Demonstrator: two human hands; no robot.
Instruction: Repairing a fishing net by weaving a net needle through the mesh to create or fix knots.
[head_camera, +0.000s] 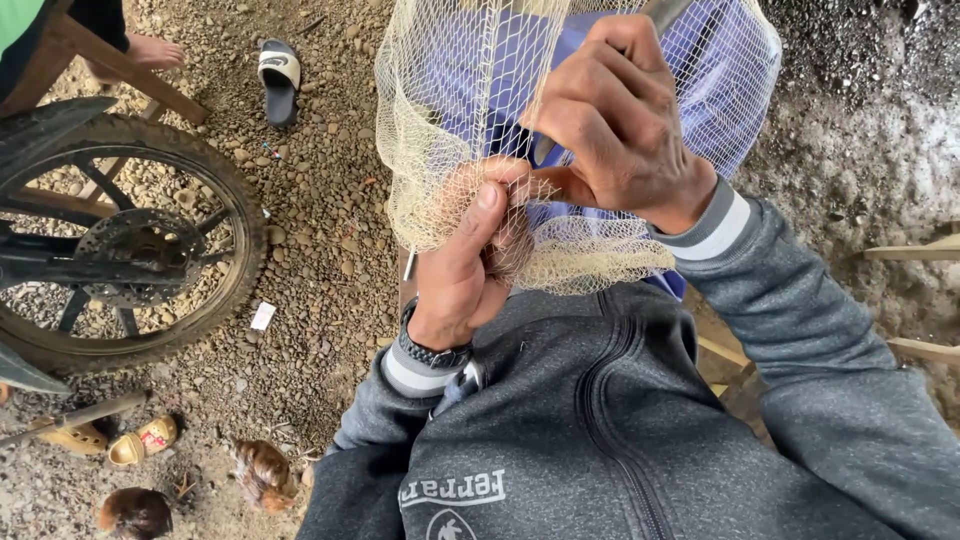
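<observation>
The left hand (470, 255) has its thumb and fingers pinched tight on a bunched fold of pale net (440, 130), thumb pointing up and the wrist bent back toward the body. Just above and to the right, touching the same fold, the right hand (615, 125) has its fingers curled closed around a slim dark tool (660, 12), whose lower end I cannot make out; the thumb presses toward the left thumb. The net hangs around both sets of fingers, draped over something blue (720, 70) behind them. Grey sleeves run back from both wrists, a dark watch (432, 352) on the left one. Well left of the fingers stands a motorbike wheel (130, 240) on gravel, with a sandal (279, 80) beyond it.
</observation>
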